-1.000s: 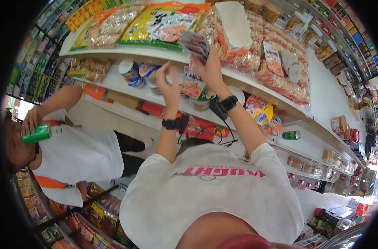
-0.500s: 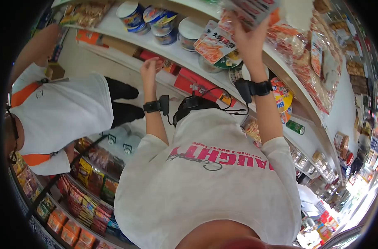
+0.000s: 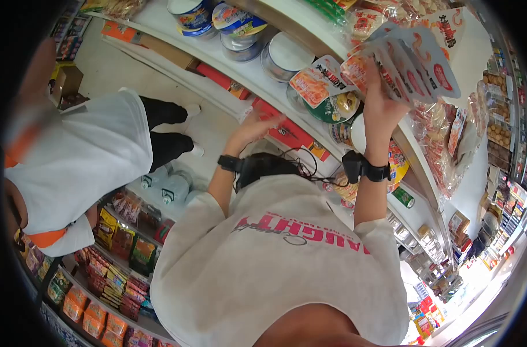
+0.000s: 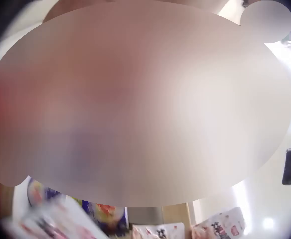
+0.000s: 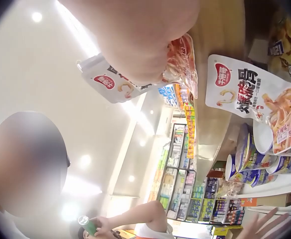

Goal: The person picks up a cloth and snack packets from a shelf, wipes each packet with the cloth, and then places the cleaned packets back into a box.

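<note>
Fanned packets [image 3: 416, 66] jut above the edge of a shelf [image 3: 420, 163], pinched in the fingers of the right hand [image 3: 383, 113], while the left hand [image 3: 254, 130], fingers spread and empty, hovers lower down. The step appears to be handling the bunch; the next move calls for a firm, even grip.

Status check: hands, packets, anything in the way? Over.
Left hand open, empty. Right hand grips fanned snack packets. Possible snag: another packet, overlapping the green tub from this angle.
</note>
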{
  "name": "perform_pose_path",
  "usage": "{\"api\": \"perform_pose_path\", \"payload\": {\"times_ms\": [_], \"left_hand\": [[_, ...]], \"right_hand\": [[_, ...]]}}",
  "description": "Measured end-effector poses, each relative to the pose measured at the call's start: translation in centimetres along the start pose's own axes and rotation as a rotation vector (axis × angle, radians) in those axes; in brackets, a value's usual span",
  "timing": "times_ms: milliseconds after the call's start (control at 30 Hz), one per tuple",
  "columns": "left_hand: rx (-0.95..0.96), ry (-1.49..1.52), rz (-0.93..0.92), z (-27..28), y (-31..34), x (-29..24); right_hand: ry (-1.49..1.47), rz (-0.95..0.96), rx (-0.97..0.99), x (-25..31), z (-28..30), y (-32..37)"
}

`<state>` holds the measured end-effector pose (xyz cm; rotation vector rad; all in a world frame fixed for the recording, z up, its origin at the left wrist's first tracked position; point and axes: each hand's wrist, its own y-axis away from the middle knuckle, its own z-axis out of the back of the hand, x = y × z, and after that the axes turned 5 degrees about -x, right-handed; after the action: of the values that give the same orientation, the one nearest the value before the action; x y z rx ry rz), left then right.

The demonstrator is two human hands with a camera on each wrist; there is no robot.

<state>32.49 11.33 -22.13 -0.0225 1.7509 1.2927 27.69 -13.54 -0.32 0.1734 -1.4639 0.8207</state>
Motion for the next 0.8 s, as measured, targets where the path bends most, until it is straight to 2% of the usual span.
{"api": "perform_pose_path", "payload": {"times_ms": [33,100,133,233,267,400,433,500,533,633,733,800], "left_hand": [[0.054,0.045,0.026,-1.1,-0.8,0.6],[0.079,0.241,-0.036,-2.8,-1.0,3.5],[0.076,0.228,-0.113,-2.6,-1.3,4.1],[0.047,0.090,-0.124,0.9,-2.2,4.6],[-0.016,0.128,-0.165,1.8,-2.1,4.7],[-0.238,0.213,-0.287,4.7,0.2,4.1],[-0.287,0.224,-0.306,5.0,1.2,4.0],[-0.278,0.294,-0.331,5.1,4.4,3.7],[-0.272,0.330,-0.350,4.9,6.1,3.3],[-0.195,0.210,-0.465,3.8,11.2,2.6],[-0.004,0.113,-0.635,0.7,17.4,1.8],[0.153,0.258,-0.678,-2.0,20.3,3.1]], "right_hand": [[0.014,0.019,-0.002,-0.1,0.0,-0.1],[0.019,0.018,0.010,0.0,0.5,0.4],[0.005,0.012,0.019,-0.1,0.5,0.4],[-0.128,0.077,-0.004,-1.0,0.1,-0.3],[-0.188,0.100,-0.018,-1.1,0.1,0.1],[-0.025,0.204,-0.103,1.9,1.8,2.0],[-0.066,0.199,-0.112,2.9,2.5,2.8],[-0.145,0.182,-0.134,4.6,4.1,5.2],[-0.175,0.197,-0.114,5.5,4.8,6.5],[-0.225,0.009,-0.026,7.4,7.3,11.9],[-0.117,-0.231,0.365,6.6,10.2,17.1],[-0.294,-0.257,0.472,4.8,9.9,22.0]]}}
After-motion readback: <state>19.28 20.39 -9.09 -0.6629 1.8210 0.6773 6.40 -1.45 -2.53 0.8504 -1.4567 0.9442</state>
